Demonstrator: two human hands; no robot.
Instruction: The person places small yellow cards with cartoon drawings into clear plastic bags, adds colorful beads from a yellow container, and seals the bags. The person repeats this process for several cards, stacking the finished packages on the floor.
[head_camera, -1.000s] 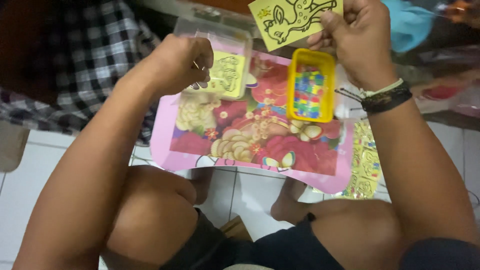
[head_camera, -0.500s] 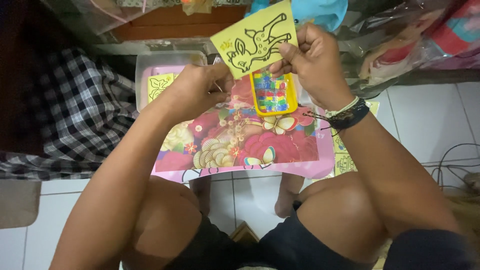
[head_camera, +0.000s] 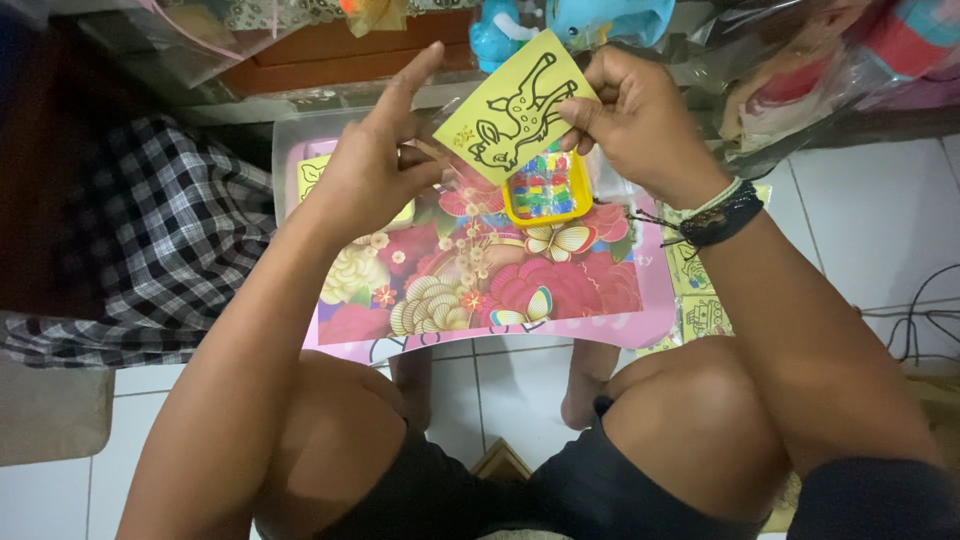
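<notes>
1. Plainly, the yellow card (head_camera: 515, 118) with a black animal outline is the thing in hand: it is held tilted in the air, above the far edge of the pink floral tray (head_camera: 480, 300) and just over the small yellow box (head_camera: 545, 190) of coloured bits.
2. Judging by how flat it stays while held only at its edges, the card looks light and thin, stiff enough to keep its shape but likely easy to crease. Its surface seems smooth, so a pinch at a corner or edge suits it better than a flat press on the printed face.
3. On the card's far side from the checked cloth (head_camera: 130, 250), the right hand (head_camera: 640, 120) has thumb and fingers closed on the card's edge.
4. On the side of the card toward the checked cloth, the left hand (head_camera: 375, 165) meets its lower corner; the forefinger points up and away, the other fingers curl in. Whether they truly pinch the corner I cannot tell.
5. Resting across the person's knees, the tray is a glossy flat board with flowers and butterflies.
6. Beyond the tray sits a clear plastic tub (head_camera: 300, 150), holding another yellow sheet. More yellow sheets (head_camera: 700, 300) peek out past the tray's edge nearest the right forearm.
7. Below the tray is white tiled floor (head_camera: 860, 220); behind it, bagged toys crowd a low shelf.
</notes>
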